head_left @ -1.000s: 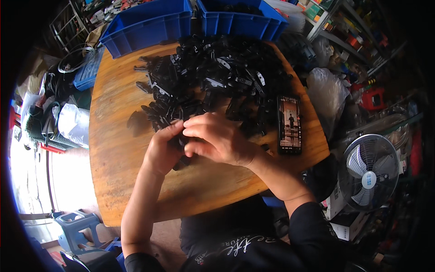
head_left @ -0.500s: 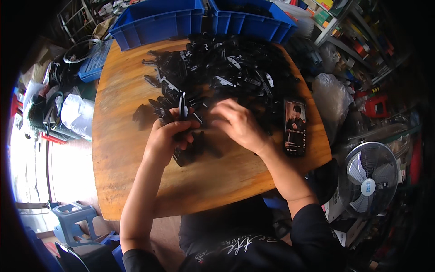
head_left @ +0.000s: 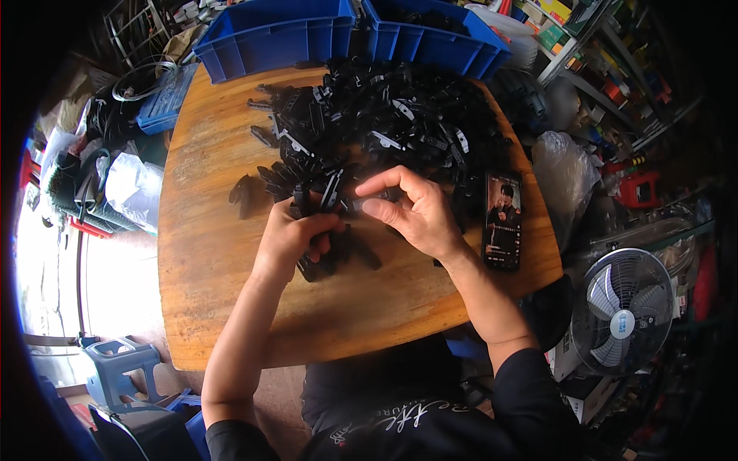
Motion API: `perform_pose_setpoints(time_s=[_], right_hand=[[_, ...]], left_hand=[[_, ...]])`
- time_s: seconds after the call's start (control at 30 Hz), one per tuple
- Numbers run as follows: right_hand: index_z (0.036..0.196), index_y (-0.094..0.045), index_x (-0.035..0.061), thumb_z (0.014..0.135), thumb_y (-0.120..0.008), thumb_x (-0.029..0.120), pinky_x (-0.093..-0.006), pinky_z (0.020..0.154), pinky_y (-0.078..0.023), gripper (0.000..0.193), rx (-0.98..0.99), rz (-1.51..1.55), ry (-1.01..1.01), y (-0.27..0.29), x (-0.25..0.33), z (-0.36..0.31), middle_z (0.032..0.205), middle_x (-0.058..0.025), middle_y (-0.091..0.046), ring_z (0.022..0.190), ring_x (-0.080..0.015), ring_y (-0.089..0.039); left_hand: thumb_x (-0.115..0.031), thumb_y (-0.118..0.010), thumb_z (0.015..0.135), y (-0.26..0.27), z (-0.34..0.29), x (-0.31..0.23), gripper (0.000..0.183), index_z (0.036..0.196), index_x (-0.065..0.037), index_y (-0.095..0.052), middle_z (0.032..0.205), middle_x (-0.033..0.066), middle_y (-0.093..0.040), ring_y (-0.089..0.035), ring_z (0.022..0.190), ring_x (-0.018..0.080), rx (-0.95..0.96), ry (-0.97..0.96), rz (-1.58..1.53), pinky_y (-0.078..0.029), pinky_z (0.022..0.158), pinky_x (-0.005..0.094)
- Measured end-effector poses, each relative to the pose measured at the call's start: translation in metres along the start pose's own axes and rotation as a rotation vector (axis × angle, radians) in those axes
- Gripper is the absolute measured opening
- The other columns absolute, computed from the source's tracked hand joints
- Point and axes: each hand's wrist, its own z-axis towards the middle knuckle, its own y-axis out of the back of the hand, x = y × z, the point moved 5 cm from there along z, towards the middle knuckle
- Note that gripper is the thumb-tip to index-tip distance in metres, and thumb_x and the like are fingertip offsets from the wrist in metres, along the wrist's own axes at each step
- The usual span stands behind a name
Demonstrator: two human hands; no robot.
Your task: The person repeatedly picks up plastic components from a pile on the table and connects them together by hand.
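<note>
My left hand [head_left: 288, 238] is closed around a slim black plastic part [head_left: 331, 189] that shows light edges. What lies under its fingers is partly hidden. Just to its right is my right hand [head_left: 419, 215], with thumb and index finger apart and nothing visible between them. Several dark parts [head_left: 357, 250] lie on the wood below and between the hands. Beyond the fingers spreads a large heap of similar black parts [head_left: 415, 115], a few with silvery strips. One loose dark piece [head_left: 244, 196] rests apart, left of my left hand.
The wooden table [head_left: 207, 292] carries all of this. Two blue bins stand at its far edge, a left bin [head_left: 280, 46] and a right bin [head_left: 430, 50]. A phone [head_left: 501, 223] with a lit screen lies at the right. Beyond the table are a fan [head_left: 621, 323] and a stool [head_left: 123, 373].
My right hand, blurred before, now shows sharply with index finger and thumb spread. The part in my left hand has tilted to the right. The phone's picture differs.
</note>
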Motion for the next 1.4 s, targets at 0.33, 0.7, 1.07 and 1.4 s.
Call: perform_pose_setpoints(time_s=[0.33,0.7,1.07,1.4], right_hand=[[0.089,-0.06,0.0016,0.072,-0.072,0.003,-0.0277,0.08,-0.047,0.021,-0.026,0.037,0.197,-0.005,-0.006,-0.002,0.094,-0.0077,-0.06,0.09,-0.0164,-0.058],[0.099,-0.059,0.0025,0.087,-0.061,0.015,-0.0214,0.068,-0.043,0.017,0.022,-0.045,0.111,-0.001,0.007,-0.002,0.088,-0.0006,-0.053,0.076,-0.0081,-0.052],[0.103,-0.053,0.0032,0.084,-0.065,0.016,-0.024,0.07,-0.048,0.026,-0.089,0.072,0.053,-0.014,-0.018,-0.004,0.088,-0.0022,-0.06,0.081,-0.0083,-0.058],[0.1,-0.055,0.0009,0.083,-0.067,0.022,-0.0221,0.074,-0.045,0.029,0.093,0.223,-0.075,-0.009,-0.012,-0.003,0.093,-0.0032,-0.06,0.081,-0.0064,-0.055]], left_hand=[[-0.007,-0.059,0.076,-0.021,-0.006,-0.007,0.009,0.085,-0.003,-0.058,0.065,0.0053,-0.059,-0.052,0.049,0.0098,0.151,0.016,-0.033,-0.041,0.041,0.0215],[-0.006,-0.059,0.075,-0.018,-0.006,-0.004,0.011,0.086,-0.003,-0.058,0.071,0.006,-0.061,-0.053,0.054,0.0104,0.112,-0.007,-0.079,-0.042,0.046,0.0221],[-0.015,-0.067,0.077,-0.027,-0.015,-0.009,0.018,0.09,-0.003,-0.06,0.074,0.0015,-0.062,-0.052,0.059,0.0057,0.089,-0.005,0.228,-0.041,0.051,0.0194],[-0.01,-0.066,0.079,-0.026,-0.016,-0.004,0.011,0.087,-0.003,-0.06,0.072,0.0023,-0.062,-0.056,0.062,0.0078,0.094,-0.023,0.141,-0.045,0.053,0.0206]])
